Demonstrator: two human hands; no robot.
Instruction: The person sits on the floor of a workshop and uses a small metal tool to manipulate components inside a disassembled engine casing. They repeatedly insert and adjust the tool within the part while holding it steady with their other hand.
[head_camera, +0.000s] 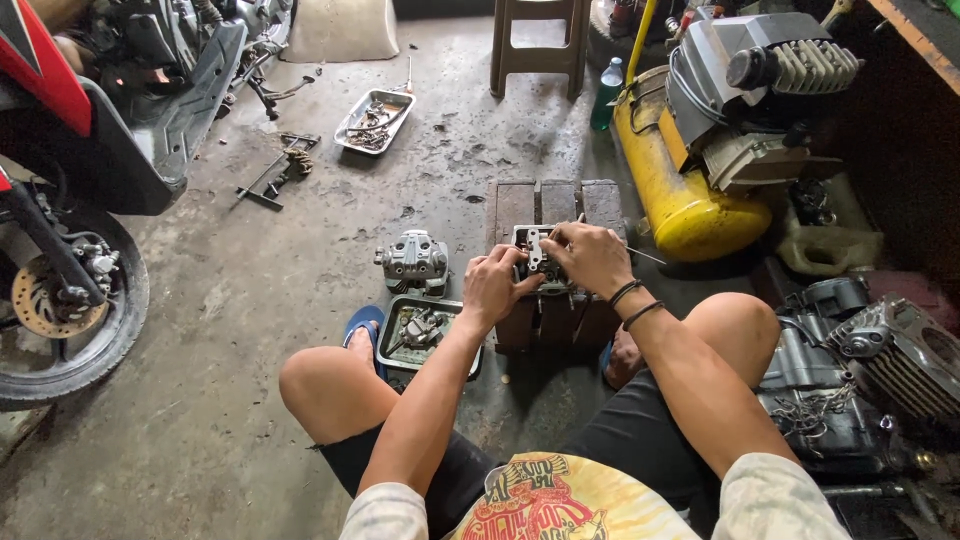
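Both hands grip a grey engine cylinder head (540, 262) standing on a small wooden block (555, 205), the left hand (492, 285) closed on its eight-o'clock side and the right hand (590, 255) curled over its two-o'clock side, equally near.

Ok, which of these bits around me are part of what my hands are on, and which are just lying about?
In hand:
- metal engine part on the wooden block
- left hand and right hand, both gripping it

Lying about:
- grey engine cover on the floor
- parts tray by the left knee
- far tray of tools
- yellow compressor
- scooter wheel
- plastic stool
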